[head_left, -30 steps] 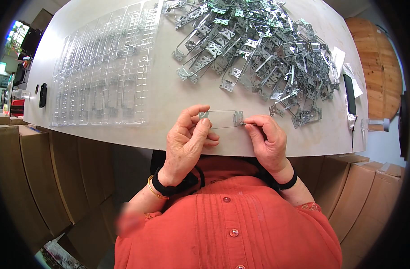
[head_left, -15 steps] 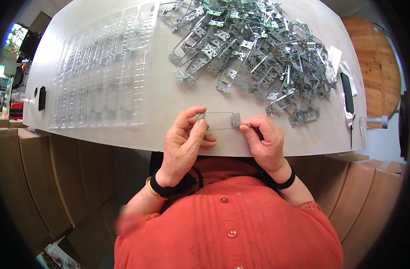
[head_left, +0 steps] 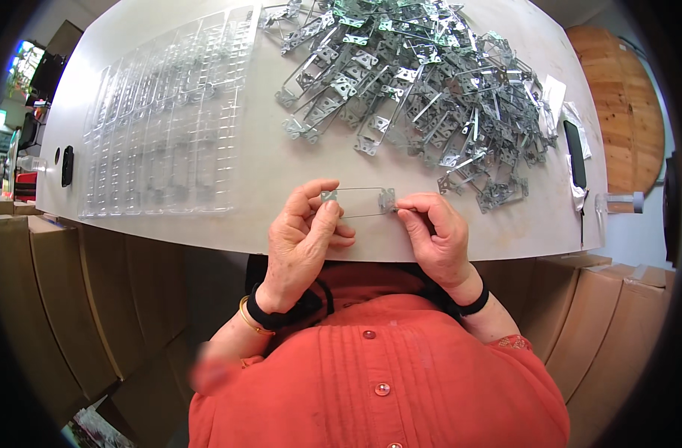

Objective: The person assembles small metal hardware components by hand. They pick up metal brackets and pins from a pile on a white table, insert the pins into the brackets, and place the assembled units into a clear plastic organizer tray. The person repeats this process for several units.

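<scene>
Between my hands, above the table's front edge, is a metal wire bracket [head_left: 386, 200]: two thin parallel rods with a small pierced plate at each end. My left hand [head_left: 303, 235] pinches its left plate between thumb and forefinger, the other fingers curled behind. At the right plate, my right hand [head_left: 438, 231] has thumb and forefinger pressed together on its edge; whether a small part is also between those fingertips is hidden. A large heap of similar metal brackets [head_left: 423, 89] lies beyond my hands, toward the right.
Clear plastic trays [head_left: 162, 127] with rows of compartments cover the table's left side. A black phone-like object [head_left: 575, 153] lies at the right edge beside white paper [head_left: 553, 97]. A small black object [head_left: 67, 166] sits far left. Cardboard boxes [head_left: 587, 328] stand below the table on both sides.
Both hands and the bracket appear slightly further left, along with the whole scene, as the view shifts a little. The grip on the bracket looks the same.
</scene>
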{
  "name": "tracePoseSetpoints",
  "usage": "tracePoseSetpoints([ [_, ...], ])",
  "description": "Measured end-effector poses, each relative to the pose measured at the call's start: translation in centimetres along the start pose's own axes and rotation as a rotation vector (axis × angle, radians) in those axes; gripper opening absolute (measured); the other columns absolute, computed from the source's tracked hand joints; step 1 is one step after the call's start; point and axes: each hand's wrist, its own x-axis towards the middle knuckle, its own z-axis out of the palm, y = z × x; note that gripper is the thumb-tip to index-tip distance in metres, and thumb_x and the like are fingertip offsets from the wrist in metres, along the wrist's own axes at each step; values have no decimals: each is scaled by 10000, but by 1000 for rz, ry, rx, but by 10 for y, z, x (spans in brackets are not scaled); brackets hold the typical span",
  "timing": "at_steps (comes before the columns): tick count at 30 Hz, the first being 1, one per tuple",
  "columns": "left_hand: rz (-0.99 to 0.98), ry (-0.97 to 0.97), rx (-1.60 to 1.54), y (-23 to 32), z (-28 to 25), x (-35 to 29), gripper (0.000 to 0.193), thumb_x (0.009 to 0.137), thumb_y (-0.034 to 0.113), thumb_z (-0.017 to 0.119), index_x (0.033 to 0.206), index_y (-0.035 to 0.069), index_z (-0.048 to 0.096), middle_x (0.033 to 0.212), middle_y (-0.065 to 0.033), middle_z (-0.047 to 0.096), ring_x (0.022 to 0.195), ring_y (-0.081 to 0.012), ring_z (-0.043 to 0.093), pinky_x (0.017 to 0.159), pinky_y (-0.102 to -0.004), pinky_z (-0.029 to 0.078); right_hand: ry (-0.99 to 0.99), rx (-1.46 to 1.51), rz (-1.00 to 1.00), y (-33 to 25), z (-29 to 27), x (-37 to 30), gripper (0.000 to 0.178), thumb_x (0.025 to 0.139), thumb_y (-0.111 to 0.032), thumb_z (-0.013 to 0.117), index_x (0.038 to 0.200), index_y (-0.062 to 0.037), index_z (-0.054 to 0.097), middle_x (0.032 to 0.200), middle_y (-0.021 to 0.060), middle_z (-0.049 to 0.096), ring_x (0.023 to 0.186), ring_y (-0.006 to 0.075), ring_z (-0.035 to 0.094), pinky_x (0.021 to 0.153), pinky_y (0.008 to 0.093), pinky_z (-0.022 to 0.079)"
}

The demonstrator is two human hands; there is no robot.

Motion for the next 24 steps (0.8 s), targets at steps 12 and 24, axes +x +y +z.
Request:
tracePoseSetpoints([
  [12,-5,3,-5,0,0,0,354,1125,144,559,1453,14,548,1095,-97,646,887,-157,735,780,-306,672,-9,8,3,2,-1,-1,132,932,21,768,1038,-30,708,926,113,719,737,242,675,644,325,528],
  [24,-25,40,-2,-3,1,1,254,1119,137,563,1325,-3,516,1082,-120,660,866,-177,748,749,-308,669,4,14,-21,1,0,1,139,925,30,768,1035,-24,702,927,120,716,748,256,686,656,340,542],
])
